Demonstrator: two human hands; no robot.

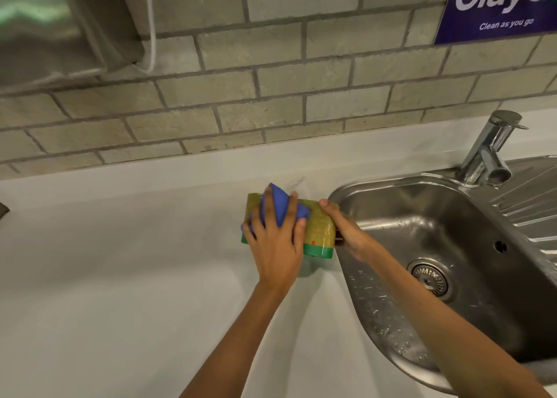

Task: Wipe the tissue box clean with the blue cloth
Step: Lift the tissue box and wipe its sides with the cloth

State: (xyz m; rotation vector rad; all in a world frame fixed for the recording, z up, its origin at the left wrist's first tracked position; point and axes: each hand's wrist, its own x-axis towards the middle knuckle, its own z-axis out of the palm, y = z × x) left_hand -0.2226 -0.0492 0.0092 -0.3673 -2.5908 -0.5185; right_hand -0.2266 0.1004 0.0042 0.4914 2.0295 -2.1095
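Note:
The tissue box point(320, 229), yellow-green with a green lower band, is held just above the white counter, close to the sink's left rim. My left hand point(275, 243) lies flat over its top and presses the blue cloth point(281, 206) against it, fingers spread across the cloth. My right hand point(349, 231) grips the box's right end, thumb on top and fingers hidden behind it. Most of the box's left half is covered by the cloth and my left hand.
A steel sink point(391, 186) with a wet basin and drain point(429, 278) sits to the right, a chrome tap point(491, 147) behind it. The white counter point(120, 262) stretches left. A brick-tile wall, a white cable point(150, 35) and a purple sign point(500, 5) stand behind.

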